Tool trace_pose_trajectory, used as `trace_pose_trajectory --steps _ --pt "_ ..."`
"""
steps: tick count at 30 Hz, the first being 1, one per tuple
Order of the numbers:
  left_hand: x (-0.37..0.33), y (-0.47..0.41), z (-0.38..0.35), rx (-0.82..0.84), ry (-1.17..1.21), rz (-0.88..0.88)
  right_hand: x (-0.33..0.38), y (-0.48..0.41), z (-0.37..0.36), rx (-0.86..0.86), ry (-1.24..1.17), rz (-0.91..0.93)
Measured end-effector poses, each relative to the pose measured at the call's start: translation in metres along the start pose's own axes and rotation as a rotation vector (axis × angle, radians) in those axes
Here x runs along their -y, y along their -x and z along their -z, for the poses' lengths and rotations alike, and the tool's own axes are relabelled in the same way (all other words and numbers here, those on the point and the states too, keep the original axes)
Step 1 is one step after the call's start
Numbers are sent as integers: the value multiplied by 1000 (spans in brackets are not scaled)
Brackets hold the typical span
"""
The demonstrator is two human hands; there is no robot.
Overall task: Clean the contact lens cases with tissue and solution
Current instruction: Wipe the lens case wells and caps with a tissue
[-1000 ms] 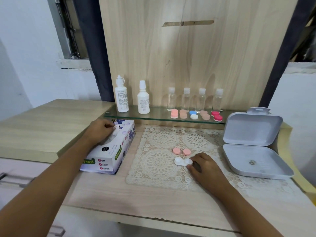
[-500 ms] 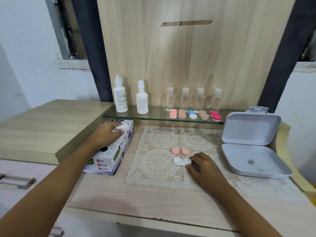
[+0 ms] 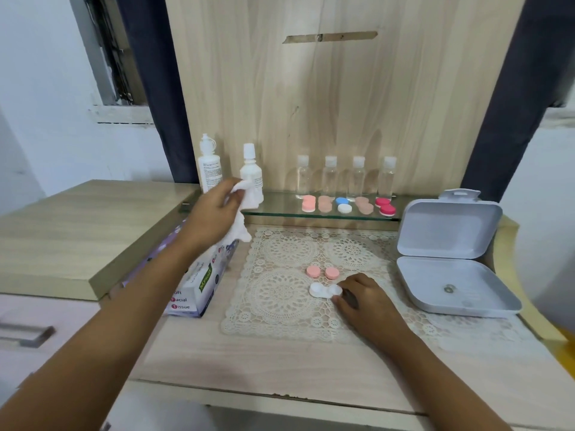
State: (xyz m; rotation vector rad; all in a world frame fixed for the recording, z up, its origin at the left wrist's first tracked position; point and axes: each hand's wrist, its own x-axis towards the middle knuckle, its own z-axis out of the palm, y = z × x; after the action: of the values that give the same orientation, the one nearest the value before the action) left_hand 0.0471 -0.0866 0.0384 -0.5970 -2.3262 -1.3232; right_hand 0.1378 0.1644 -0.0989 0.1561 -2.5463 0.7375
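- Pinching one white tissue (image 3: 240, 226) between thumb and curled fingers, the left hand (image 3: 214, 213) is raised in the centre-left of the frame, above one tissue box (image 3: 199, 287); the sheet hangs down from the grip.
- Right hand (image 3: 367, 301), lower centre-right: fingers curled, thumb and fingertip gripping the right cup of one white lens case (image 3: 322, 290), which lies open on the lace mat (image 3: 280, 309).
- Two pink caps (image 3: 313, 271), just above the white lens case on the mat, side by side and apart from it.
- Glass shelf (image 3: 280, 210), centre: two white solution bottles (image 3: 251, 171) at its left end, upright; four clear bottles (image 3: 329, 178) in a row to their right.
- Five capped lens cases (image 3: 343, 205) in front of the clear bottles: one pink, two beige, one blue-and-white, one red.
- One grey hinged box (image 3: 451, 284), right of the mat, its lid standing open.
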Motion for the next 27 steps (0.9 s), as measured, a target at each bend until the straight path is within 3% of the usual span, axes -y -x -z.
trace_pose_trajectory --steps 7,10,17,21,27 --pt "9 32 -64 437 -168 12 0 0 0 3 6 0" --pt "14 42 -85 546 -165 19 0 0 0 9 5 -4" --pt "20 51 -112 590 -216 -86 1 0 0 7 11 -3" --pt "24 57 -118 523 -142 -77 0 0 -1 7 -6 -17" --pt "38 62 -120 440 -200 -234 0 0 -1 2 -8 -8"
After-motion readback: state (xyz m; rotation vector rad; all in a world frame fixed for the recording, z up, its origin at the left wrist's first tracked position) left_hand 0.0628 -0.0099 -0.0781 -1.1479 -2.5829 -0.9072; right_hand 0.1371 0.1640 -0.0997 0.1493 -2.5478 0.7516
